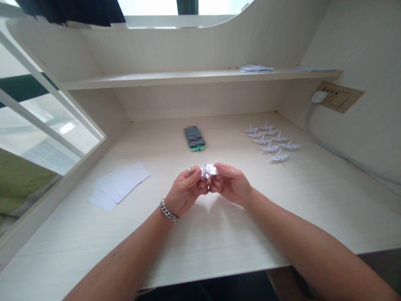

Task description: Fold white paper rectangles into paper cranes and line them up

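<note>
Together, the left hand [188, 186] and right hand [233, 184] pinch folded white paper [209, 170] in their fingertips [223, 168] above the desk [219, 246], with paper cranes [271, 148] near its back right corner.

A bright window [150, 7] and dark cloth [72, 10] show above the pale shelf [188, 80]; below it, a desk [219, 242]; right of it, a wall [369, 50] with a socket [343, 100]
</note>
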The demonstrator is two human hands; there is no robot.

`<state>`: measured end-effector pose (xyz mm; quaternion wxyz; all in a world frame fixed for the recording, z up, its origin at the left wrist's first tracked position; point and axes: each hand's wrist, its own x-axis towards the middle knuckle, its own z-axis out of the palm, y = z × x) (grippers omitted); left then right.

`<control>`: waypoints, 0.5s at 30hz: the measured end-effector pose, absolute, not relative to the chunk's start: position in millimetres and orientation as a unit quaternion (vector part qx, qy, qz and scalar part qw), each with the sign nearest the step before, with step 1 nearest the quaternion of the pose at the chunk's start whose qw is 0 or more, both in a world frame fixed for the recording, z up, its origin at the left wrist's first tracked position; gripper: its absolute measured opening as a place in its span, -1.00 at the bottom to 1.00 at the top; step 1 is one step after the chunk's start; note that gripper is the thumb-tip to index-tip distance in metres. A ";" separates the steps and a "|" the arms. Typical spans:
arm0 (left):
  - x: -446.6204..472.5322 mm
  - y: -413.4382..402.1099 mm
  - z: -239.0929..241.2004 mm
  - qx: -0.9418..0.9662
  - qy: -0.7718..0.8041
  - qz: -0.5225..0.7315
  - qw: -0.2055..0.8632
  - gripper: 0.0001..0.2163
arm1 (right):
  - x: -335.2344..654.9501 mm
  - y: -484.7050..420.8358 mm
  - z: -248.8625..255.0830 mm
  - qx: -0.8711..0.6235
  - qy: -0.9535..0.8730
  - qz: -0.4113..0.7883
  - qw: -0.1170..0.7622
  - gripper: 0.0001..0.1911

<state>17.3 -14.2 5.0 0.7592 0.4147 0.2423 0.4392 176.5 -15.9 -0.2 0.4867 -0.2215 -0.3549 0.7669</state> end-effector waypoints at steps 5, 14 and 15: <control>17.0 -14.7 6.5 0.415 0.242 0.447 0.755 -0.76 | 178.3 -13.4 -5.1 -0.227 -0.356 0.756 0.500 -0.56; 17.8 -16.7 11.8 0.435 0.266 0.456 0.729 -0.74 | 185.5 -12.2 8.2 -0.234 -0.353 0.725 0.543 -0.47; 17.8 -16.5 12.0 0.441 0.276 0.460 0.719 -0.74 | 187.0 -11.5 9.2 -0.241 -0.354 0.715 0.552 -0.45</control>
